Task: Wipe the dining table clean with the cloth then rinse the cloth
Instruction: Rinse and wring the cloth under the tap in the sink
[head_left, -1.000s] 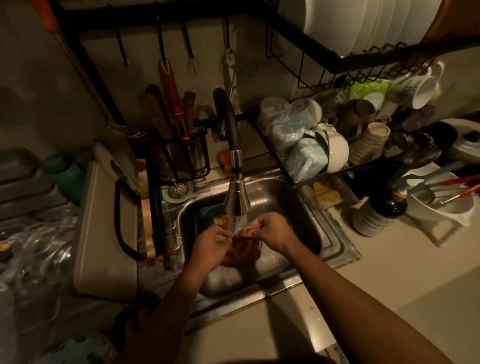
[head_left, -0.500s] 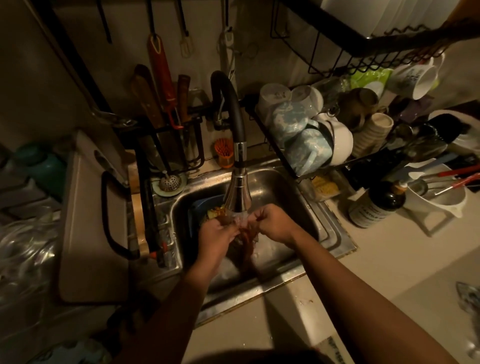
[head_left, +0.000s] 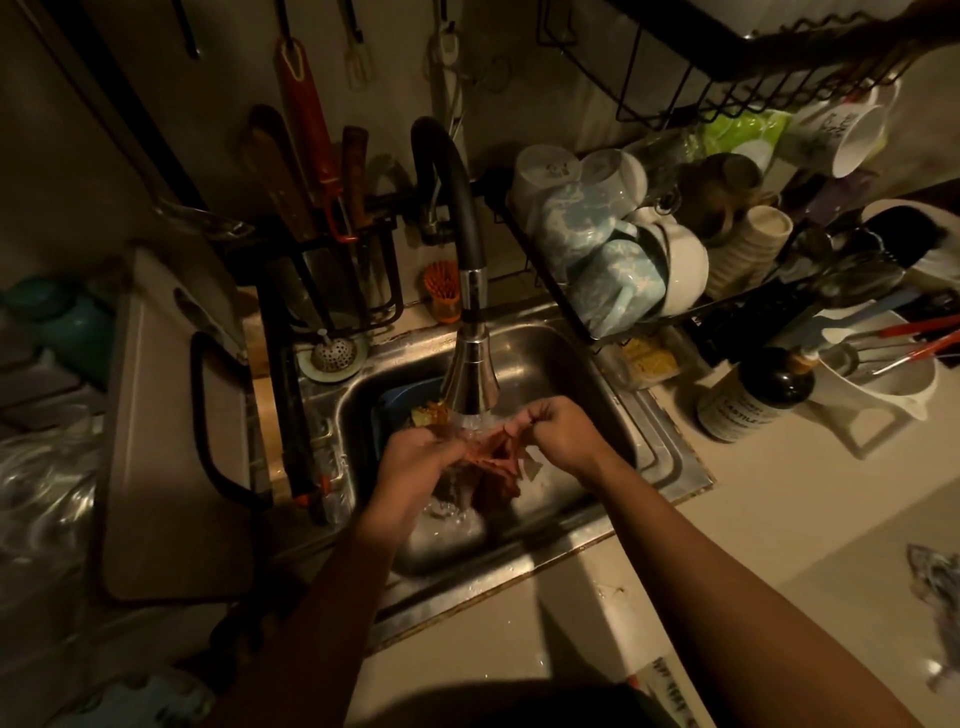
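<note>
Rinse step underway, apparently unfinished: left hand (head_left: 421, 457) and right hand (head_left: 558, 434) gripped crumpled reddish cloth (head_left: 493, 460) under running chrome faucet head (head_left: 470, 384) in steel sink (head_left: 550, 358).

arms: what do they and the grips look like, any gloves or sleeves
The left grip and right grip are bare hands, no gloves. No rings, watch or bracelet show in the dim light. Both forearms are bare, with no sleeve in view.
</note>
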